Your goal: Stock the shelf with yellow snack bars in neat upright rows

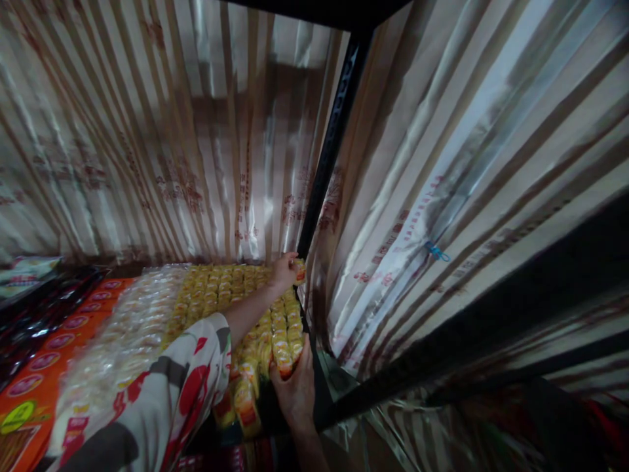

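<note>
Rows of small yellow wrapped packets (211, 288) stand packed closely on a shelf. At the far right corner of these rows, my left hand (284, 274) pinches a single yellow packet (299, 270) with an orange-red label, beside the dark upright post. My left forearm, in a floral sleeve (181, 380), crosses over the packets. Closer to me, my right hand (296, 393) has its thumb and fingers on both sides of the near end of the right-hand row (284, 354). Some loose-looking packets (246, 403) stand left of that hand, near the shelf's front.
Clear-wrapped white packages (115, 347), an orange printed package (52, 354) and dark shiny packs (39, 314) lie to the left. Printed plastic sheeting (236, 151) hangs behind and at the right. A black frame post (329, 144) and a slanting dark rail (466, 314) bound the corner.
</note>
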A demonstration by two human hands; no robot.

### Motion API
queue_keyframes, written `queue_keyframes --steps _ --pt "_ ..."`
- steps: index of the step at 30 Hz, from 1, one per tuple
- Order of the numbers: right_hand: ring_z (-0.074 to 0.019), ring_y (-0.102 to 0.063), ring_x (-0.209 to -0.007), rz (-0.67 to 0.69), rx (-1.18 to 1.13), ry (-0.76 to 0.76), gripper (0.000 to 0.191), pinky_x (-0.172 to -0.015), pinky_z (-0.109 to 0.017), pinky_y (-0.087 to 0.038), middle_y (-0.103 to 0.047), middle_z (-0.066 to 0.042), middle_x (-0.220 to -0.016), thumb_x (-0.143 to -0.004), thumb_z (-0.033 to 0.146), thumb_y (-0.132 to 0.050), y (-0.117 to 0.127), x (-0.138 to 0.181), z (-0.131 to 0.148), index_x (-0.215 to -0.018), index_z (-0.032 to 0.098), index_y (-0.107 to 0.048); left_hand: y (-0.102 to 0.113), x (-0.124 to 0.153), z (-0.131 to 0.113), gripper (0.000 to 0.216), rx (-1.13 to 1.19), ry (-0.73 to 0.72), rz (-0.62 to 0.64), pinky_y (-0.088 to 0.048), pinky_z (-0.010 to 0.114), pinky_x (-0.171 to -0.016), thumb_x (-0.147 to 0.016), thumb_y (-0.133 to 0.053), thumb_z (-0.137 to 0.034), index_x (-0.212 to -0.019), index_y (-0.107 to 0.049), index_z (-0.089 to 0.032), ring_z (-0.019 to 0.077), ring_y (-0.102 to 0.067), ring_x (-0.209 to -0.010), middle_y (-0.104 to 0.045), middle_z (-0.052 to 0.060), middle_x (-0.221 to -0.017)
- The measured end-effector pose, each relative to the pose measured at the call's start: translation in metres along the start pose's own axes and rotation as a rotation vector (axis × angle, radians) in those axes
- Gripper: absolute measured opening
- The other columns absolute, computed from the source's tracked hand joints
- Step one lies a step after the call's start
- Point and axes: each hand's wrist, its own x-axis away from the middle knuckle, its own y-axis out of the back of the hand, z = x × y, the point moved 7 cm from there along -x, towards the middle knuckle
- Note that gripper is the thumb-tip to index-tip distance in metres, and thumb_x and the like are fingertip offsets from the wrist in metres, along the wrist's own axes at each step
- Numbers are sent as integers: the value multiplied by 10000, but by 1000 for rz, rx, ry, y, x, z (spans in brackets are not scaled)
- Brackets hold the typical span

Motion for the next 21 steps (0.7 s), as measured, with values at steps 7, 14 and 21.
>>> queue_keyframes --steps 7,14,21 --pt "-320 -404 -1260 -9 11 -6 822 -989 -483 -389 -392 -203 -1384 -754 441 -557 -2 1 -4 -1405 92 -196 -25 -3 15 368 -167 -77 125 -498 277 -839 -789 -459 -43 -1105 -605 -161 150 -631 -904 -679 51 -991" --pt "-337 -431 -1230 -25 7 1 805 -961 -502 -405 -408 -202 -1372 -755 476 -547 0 1 -4 -1395 108 -226 -44 -2 16 271 -356 -168 276 -489 252 -839 -792 -505 -105 -997 -675 -157 157 -637 -874 -676 58 -946" --pt "-349 -413 -1240 -29 2 5 833 -967 -518 -391 -387 -196 -1387 -751 461 -558 -1 2 -5 -1414 130 -178 -46 -2 15 279 -532 -233 410 -466 256 -856 -763 -542 -133 -1004 -671 -190 183 -628 -935 -669 72 -994"
